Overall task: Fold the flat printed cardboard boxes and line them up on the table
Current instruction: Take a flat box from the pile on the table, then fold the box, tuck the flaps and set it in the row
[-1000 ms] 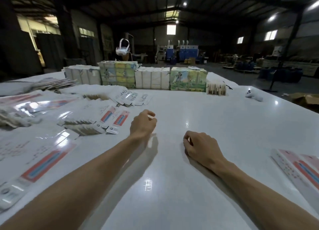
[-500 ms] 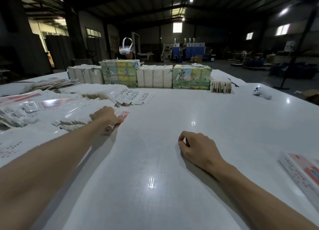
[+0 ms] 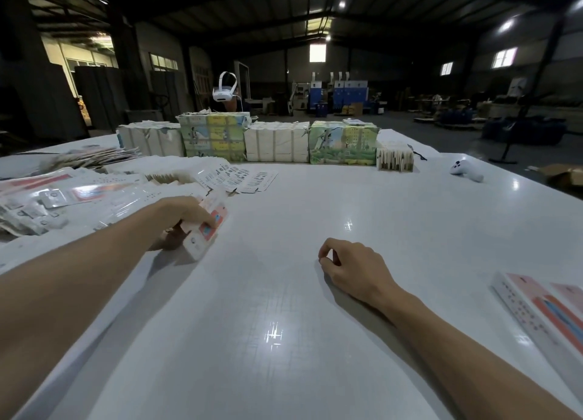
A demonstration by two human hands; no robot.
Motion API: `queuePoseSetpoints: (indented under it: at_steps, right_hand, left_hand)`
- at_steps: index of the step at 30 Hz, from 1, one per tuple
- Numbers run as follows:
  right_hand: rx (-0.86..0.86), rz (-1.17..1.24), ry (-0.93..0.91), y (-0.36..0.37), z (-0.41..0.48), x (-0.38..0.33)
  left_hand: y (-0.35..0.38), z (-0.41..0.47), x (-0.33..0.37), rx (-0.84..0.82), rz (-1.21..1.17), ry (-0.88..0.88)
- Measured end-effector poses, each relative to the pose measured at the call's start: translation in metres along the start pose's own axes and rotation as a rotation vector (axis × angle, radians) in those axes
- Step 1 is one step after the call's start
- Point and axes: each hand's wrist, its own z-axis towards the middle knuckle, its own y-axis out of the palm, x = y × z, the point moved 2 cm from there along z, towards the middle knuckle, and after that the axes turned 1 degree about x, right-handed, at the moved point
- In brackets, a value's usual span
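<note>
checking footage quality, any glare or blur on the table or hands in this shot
Head view: ceiling lights leave small glare spots on the glossy white table; the flat box in the left hand is motion-blurred; the right hand is sharp; the hall behind is dim.

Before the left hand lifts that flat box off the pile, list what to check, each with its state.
1. Grip: the left hand holds the flat box: ok.
2. One box taken, not two: cannot tell, it is blurred.
3. Right hand free to help fold: ok, it rests on the table and holds nothing.
4. Bare table in front of the hands for folding: ok.
5. Row to join: printed boxes lie at the right edge: ok.
</note>
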Motion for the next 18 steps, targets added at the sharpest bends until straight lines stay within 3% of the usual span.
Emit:
queuePoseSetpoints:
  at_steps: [2,5,8,11,18]
  right_hand:
    - [-0.008,0.007,0.014,-0.001,0.0,-0.001]
    - [0.017,0.121,0.048,-0.003,-0.001,-0.002]
    - [0.101,0.601,0.102,-0.009,0.004,-0.002]
    - [0.125,0.948,0.184,-0.015,0.007,-0.001]
    - [0.11,1.092,0.342,-0.018,0.0,0.007]
  left_hand:
    - [-0.002,-0.017,0.013,0.019,-0.058,0.06]
    - [0.013,-0.052,0.034,-0.112,-0.339,0.138]
    - [0.04,-0.1,0.065,-0.389,-0.609,0.191]
    - [0.071,-0.141,0.092,-0.526,-0.707,0.237]
    - [0.134,-0.179,0.125,-0.723,-0.806,0.348]
